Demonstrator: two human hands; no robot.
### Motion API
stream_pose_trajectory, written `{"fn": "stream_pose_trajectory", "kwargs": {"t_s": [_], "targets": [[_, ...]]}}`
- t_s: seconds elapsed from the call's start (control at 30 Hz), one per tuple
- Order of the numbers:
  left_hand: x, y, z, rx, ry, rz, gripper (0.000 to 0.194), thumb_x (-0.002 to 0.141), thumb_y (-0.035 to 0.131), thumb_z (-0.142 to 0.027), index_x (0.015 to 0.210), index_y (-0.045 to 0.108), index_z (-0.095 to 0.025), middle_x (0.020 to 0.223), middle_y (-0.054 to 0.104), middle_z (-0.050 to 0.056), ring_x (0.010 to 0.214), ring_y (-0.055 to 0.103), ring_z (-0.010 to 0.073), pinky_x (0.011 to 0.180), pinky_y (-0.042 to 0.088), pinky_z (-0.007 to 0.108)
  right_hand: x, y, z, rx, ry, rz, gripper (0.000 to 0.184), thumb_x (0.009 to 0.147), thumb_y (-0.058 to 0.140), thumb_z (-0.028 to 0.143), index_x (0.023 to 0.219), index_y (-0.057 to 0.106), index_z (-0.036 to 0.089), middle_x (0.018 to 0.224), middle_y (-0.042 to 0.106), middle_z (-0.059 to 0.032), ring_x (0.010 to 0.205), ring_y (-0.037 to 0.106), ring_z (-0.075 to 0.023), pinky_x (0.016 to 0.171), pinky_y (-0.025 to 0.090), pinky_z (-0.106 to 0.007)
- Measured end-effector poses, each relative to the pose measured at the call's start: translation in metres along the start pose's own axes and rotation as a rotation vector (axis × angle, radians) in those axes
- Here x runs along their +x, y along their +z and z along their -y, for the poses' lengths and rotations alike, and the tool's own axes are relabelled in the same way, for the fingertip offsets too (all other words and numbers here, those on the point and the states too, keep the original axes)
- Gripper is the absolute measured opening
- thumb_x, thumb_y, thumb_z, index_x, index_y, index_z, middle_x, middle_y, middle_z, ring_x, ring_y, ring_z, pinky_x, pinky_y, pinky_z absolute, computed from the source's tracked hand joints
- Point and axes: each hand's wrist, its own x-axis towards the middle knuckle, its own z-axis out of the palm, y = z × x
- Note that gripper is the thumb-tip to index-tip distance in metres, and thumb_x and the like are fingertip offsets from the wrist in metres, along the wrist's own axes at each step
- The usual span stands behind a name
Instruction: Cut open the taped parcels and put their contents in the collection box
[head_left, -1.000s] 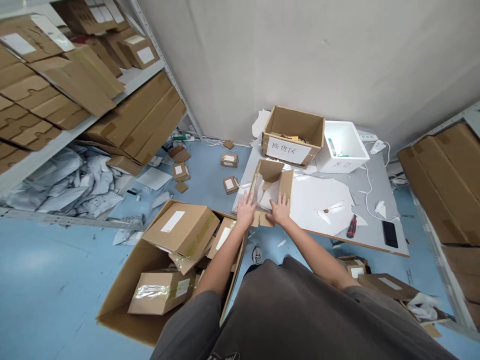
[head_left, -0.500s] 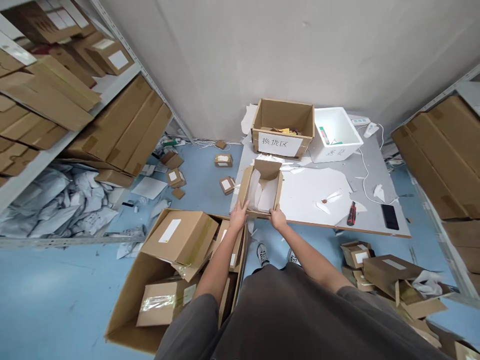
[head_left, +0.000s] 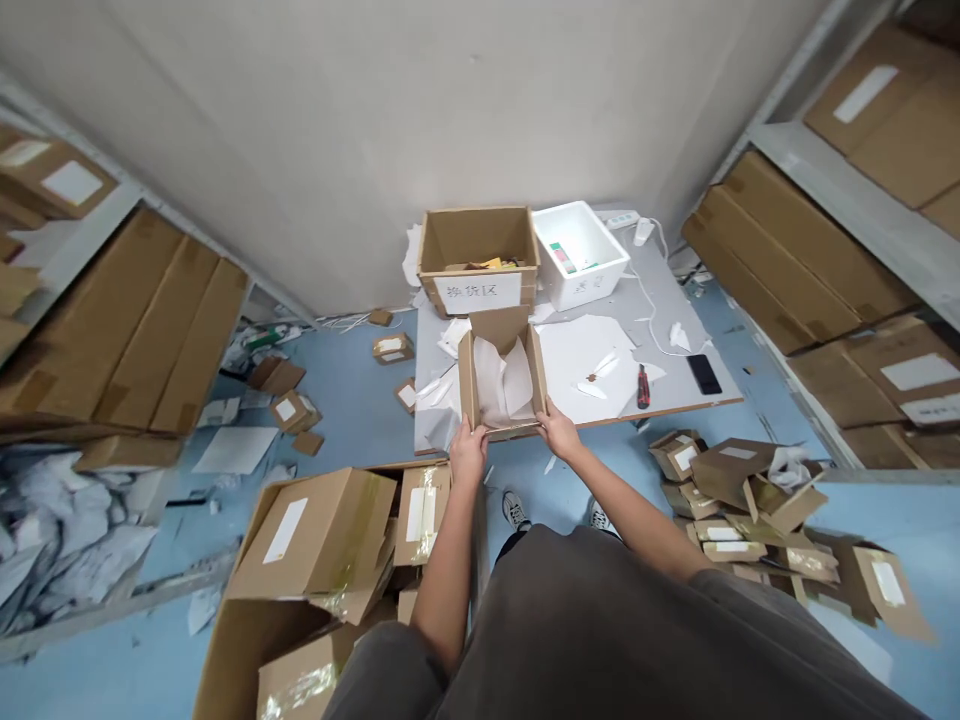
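Observation:
Both hands hold an open cardboard box (head_left: 466, 385) at the near edge of the table (head_left: 660, 290). My left hand (head_left: 469, 445) grips its near left corner, and my right hand (head_left: 557, 428) grips the near right corner. Whitish wrapping paper (head_left: 502, 380) lies loosely inside; whatever may be under it is hidden. The box's far flap stands up. Just beyond it is a larger carton (head_left: 476, 292) with a handwritten label and some yellow items inside. A red and black box cutter (head_left: 643, 388) lies to the right on white paper (head_left: 585, 350).
A white foam bin (head_left: 581, 290), a phone (head_left: 703, 374) and a power strip (head_left: 622, 220) are on the table. At my left stands a big carton full of boxes (head_left: 315, 530). Discarded boxes (head_left: 742, 480) lie on the floor at right. Shelves with cartons flank both sides.
My view has turned to the right. Both hands keep their hold on the box, which now sits more squarely, with the wrapping paper inside more visible.

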Motion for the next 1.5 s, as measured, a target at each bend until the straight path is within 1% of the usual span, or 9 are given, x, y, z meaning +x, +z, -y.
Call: {"fn": "stream_pose_trajectory", "kwargs": {"t_s": [0.2, 0.43, 0.67, 0.9, 1.03, 1.1, 1.2, 1.33, 1.5], "targets": [[0.026, 0.015, -0.14, -0.064, 0.307, -0.163, 0.016, 0.103, 0.066, -0.027, 0.107, 0.081, -0.026, 0.165, 0.054, 0.014, 0.138, 0.064, 0.0318, 0.113, 0.054, 0.046, -0.065, -0.054, -0.122, 0.031, 0.126, -0.293, 0.012, 0.098, 0.067, 0.018, 0.108, 0.072, 0.023, 0.176, 0.038, -0.0131, 0.133, 0.066, -0.0317, 0.104, 0.057, -0.044], [0.026, 0.076, -0.393, -0.171, 0.721, -0.122, 0.011, 0.099, 0.072, -0.024, 0.103, 0.082, -0.026, 0.164, 0.055, 0.014, 0.135, 0.067, 0.0335, 0.109, 0.057, 0.048, -0.212, -0.125, -0.317, -0.014, 0.423, -0.584, 0.006, 0.096, 0.069, 0.02, 0.101, 0.07, 0.024, 0.176, 0.038, -0.0128, 0.13, 0.068, -0.0336, 0.1, 0.06, -0.046], [-0.053, 0.131, -0.623, -0.128, 1.091, 0.115, 0.018, 0.1, 0.069, -0.025, 0.111, 0.083, -0.028, 0.168, 0.051, 0.011, 0.14, 0.063, 0.0319, 0.115, 0.054, 0.046, -0.401, -0.149, -0.442, -0.014, 0.821, -0.751, 0.004, 0.099, 0.066, 0.025, 0.098, 0.068, 0.022, 0.175, 0.039, -0.0164, 0.124, 0.07, -0.0329, 0.096, 0.06, -0.045], [-0.166, 0.186, -0.775, -0.101, 1.406, 0.339, 0.027, 0.101, 0.067, -0.027, 0.124, 0.081, -0.03, 0.169, 0.05, 0.008, 0.151, 0.053, 0.0311, 0.122, 0.049, 0.047, -0.564, -0.123, -0.509, 0.049, 1.142, -0.878, 0.015, 0.099, 0.065, 0.032, 0.106, 0.073, 0.022, 0.169, 0.045, -0.0175, 0.132, 0.065, -0.0349, 0.103, 0.058, -0.048], [-0.207, 0.197, -0.816, -0.1, 1.514, 0.422, 0.049, 0.1, 0.07, -0.03, 0.149, 0.067, -0.026, 0.174, 0.043, 0.012, 0.16, 0.041, 0.0326, 0.128, 0.042, 0.05, -0.617, -0.108, -0.538, 0.084, 1.281, -0.877, 0.057, 0.087, 0.08, 0.036, 0.141, 0.067, 0.021, 0.17, 0.04, -0.0221, 0.157, 0.042, -0.042, 0.121, 0.044, -0.06], [-0.213, 0.196, -0.82, -0.1, 1.542, 0.417, 0.057, 0.1, 0.071, -0.03, 0.155, 0.061, -0.025, 0.175, 0.04, 0.012, 0.163, 0.035, 0.0331, 0.129, 0.041, 0.051, -0.629, -0.104, -0.547, 0.09, 1.281, -0.882, 0.072, 0.085, 0.083, 0.042, 0.15, 0.061, 0.022, 0.173, 0.035, -0.0237, 0.16, 0.035, -0.0449, 0.123, 0.04, -0.065], [-0.203, 0.191, -0.81, -0.084, 1.483, 0.378, 0.058, 0.101, 0.069, -0.032, 0.157, 0.059, -0.024, 0.177, 0.036, 0.012, 0.164, 0.032, 0.0345, 0.128, 0.041, 0.053, -0.626, -0.106, -0.554, 0.06, 1.196, -0.914, 0.071, 0.089, 0.078, 0.046, 0.152, 0.059, 0.022, 0.174, 0.034, -0.0234, 0.162, 0.031, -0.0459, 0.123, 0.039, -0.068], [-0.166, 0.175, -0.783, -0.035, 1.331, 0.318, 0.058, 0.101, 0.067, -0.035, 0.158, 0.058, -0.028, 0.178, 0.036, 0.01, 0.164, 0.032, 0.0357, 0.126, 0.043, 0.056, -0.583, -0.127, -0.562, 0.011, 1.029, -0.927, 0.066, 0.092, 0.072, 0.043, 0.153, 0.059, 0.02, 0.174, 0.036, -0.0227, 0.163, 0.029, -0.0462, 0.124, 0.037, -0.07], [-0.096, 0.136, -0.73, -0.014, 1.091, 0.145, 0.059, 0.102, 0.065, -0.037, 0.159, 0.057, -0.028, 0.178, 0.034, 0.011, 0.166, 0.028, 0.0364, 0.126, 0.042, 0.056, -0.479, -0.176, -0.567, 0.001, 0.771, -0.849, 0.067, 0.094, 0.07, 0.043, 0.156, 0.058, 0.02, 0.175, 0.033, -0.0211, 0.162, 0.028, -0.0459, 0.125, 0.035, -0.069]]}}
